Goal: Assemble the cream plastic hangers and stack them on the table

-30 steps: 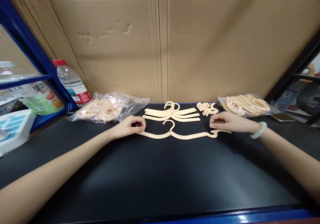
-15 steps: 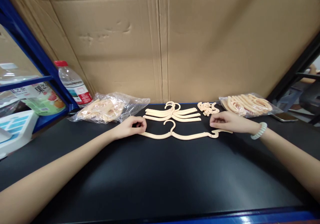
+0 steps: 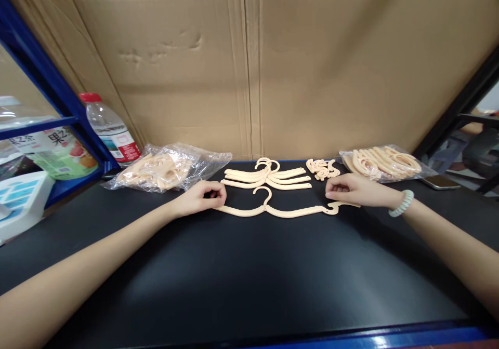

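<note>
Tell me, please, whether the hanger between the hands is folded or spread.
Spread: the hanger lies with one side toward the left hand and the other toward the right hand, its hook between.

A red-capped bottle [image 3: 110,126] stands near the cardboard wall [image 3: 183,94].

Free tabletop [image 3: 249,276] before hanger [image 3: 244,213], cardboard [image 3: 331,68] behind

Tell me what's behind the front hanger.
Behind the front hanger lie a group of hangers and, toward its right end, a small pile of pieces; cardboard stands farther back. Overlap hides parts of some hangers and pieces; the cardboard covers whatever is behind it.
</note>
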Action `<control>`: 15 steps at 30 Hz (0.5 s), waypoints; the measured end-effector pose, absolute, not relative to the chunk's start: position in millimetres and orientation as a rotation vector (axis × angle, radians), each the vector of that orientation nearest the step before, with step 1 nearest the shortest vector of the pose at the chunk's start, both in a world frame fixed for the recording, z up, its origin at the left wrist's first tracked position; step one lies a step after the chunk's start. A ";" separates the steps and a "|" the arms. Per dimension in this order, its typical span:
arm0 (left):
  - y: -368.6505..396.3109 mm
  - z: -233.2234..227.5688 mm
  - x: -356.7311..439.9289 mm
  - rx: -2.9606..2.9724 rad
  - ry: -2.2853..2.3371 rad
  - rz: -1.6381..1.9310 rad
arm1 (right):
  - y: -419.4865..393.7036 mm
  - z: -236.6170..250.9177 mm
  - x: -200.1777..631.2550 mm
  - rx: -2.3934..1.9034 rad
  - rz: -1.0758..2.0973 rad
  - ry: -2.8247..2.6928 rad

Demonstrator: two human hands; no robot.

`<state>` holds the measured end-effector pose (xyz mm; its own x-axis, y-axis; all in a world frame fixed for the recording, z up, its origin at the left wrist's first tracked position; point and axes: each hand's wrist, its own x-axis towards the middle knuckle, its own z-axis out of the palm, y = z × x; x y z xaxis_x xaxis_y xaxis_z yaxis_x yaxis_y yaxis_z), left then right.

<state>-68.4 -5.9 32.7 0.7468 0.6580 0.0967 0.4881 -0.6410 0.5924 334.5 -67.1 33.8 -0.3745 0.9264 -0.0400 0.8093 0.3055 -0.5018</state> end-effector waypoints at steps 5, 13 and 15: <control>-6.4 32.6 -68.3 2.387 0.873 0.414 | -68.2 36.0 333.8 -1.585 0.665 -2.327; -10.8 21.6 -54.8 2.348 1.133 0.791 | -65.7 32.6 332.8 -1.580 0.606 -2.327; -12.7 18.8 -50.0 2.451 1.128 0.846 | -65.4 31.8 332.4 -1.576 0.590 -2.327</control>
